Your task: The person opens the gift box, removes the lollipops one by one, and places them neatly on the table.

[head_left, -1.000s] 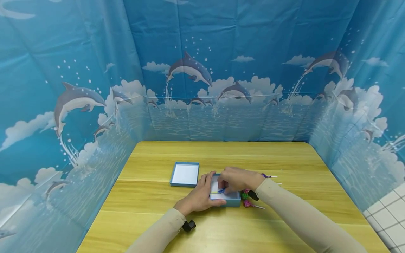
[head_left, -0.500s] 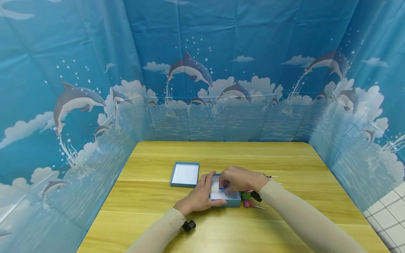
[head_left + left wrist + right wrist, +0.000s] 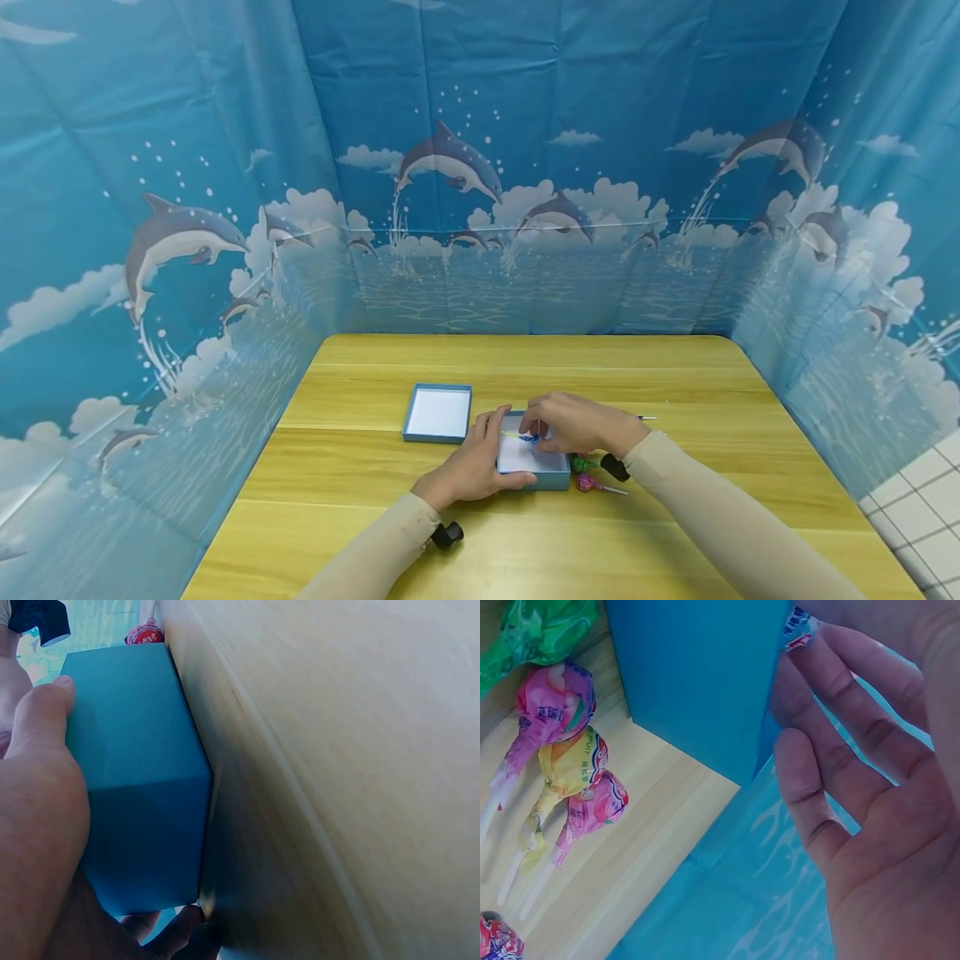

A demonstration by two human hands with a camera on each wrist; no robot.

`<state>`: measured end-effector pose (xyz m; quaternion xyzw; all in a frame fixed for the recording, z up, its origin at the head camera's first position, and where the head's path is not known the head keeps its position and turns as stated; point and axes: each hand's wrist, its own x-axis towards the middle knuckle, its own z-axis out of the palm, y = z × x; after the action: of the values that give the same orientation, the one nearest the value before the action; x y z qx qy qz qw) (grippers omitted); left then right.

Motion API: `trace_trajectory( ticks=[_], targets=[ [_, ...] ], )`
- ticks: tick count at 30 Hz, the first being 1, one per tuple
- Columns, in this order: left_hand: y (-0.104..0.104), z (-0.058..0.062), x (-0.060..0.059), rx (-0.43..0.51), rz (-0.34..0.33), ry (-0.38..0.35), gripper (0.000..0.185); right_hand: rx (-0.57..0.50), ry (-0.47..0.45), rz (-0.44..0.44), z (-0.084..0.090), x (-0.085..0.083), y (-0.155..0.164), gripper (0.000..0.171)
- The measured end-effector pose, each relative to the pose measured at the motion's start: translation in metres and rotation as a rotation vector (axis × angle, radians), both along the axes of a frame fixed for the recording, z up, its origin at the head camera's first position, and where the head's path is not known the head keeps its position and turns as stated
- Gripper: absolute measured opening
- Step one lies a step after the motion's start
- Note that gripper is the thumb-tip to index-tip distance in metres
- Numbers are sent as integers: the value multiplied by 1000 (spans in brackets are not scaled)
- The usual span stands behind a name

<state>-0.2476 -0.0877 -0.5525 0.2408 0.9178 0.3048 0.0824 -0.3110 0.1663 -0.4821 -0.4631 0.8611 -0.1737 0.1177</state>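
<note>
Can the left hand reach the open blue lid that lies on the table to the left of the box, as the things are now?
Probably yes. The lid lies apart from the box, just beyond the left hand, with only bare table between them. But this hand now grips the box and would have to release it first.

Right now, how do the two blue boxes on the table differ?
The near box is gripped by the left hand, while the far box lies untouched. The right hand holds a blue-wrapped lollipop over the near box; the far box shows only its white floor. Both are shallow, open-topped, blue outside, white inside.
</note>
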Motion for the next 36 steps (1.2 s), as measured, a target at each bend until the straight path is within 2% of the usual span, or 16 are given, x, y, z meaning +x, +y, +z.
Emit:
trace_trajectory(
  ticks=[11,21,31,36],
  targets=[
    [0,-1,-1,-9,-2,8,119,-62,48,37,0,2,5,28],
    [1,-2,-2,-9,-2,7,119,-146,28,20,-4,4,8,21],
    [1,-3,-2,-17,2,20,121,-189,-38,-64,-2,12,13,19],
    [1,-5,-1,-14,6,7,121,-218,-26,-78,-4,14,18,25]
  ],
)
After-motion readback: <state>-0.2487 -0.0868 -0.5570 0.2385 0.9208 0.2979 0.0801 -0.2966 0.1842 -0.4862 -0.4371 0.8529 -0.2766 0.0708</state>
